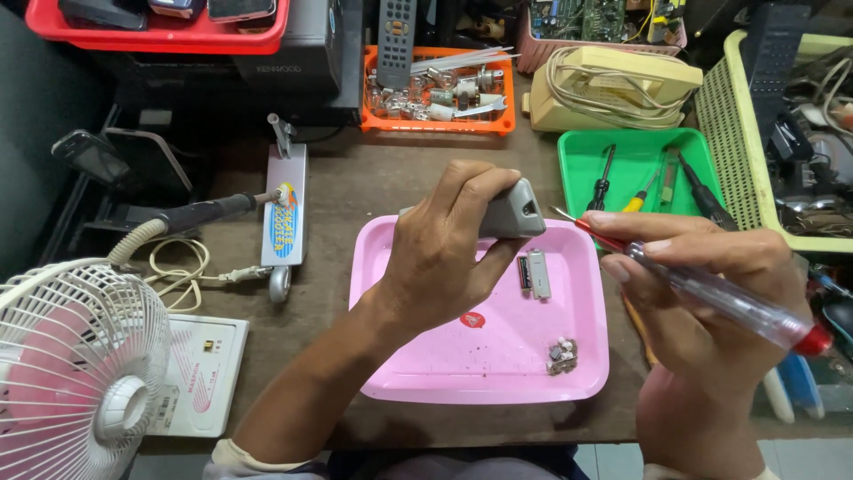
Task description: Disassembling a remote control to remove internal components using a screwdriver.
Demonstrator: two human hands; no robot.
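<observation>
Gripping grey remote (511, 212), red-capped screwdriver (711, 293), pink tray (498, 356)

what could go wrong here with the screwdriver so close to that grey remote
1. The screwdriver tip points at the grey remote, which the left hand holds in the air over the pink tray; a slip could jab the fingers.
2. The batteries and small loose parts lie free in the tray; a bump might scatter them.

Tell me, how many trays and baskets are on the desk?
6, maybe more hidden: pink tray under the hands, green tray right of it, orange basket behind, red tray top left, pink basket at top, yellow-green basket far right.
</observation>
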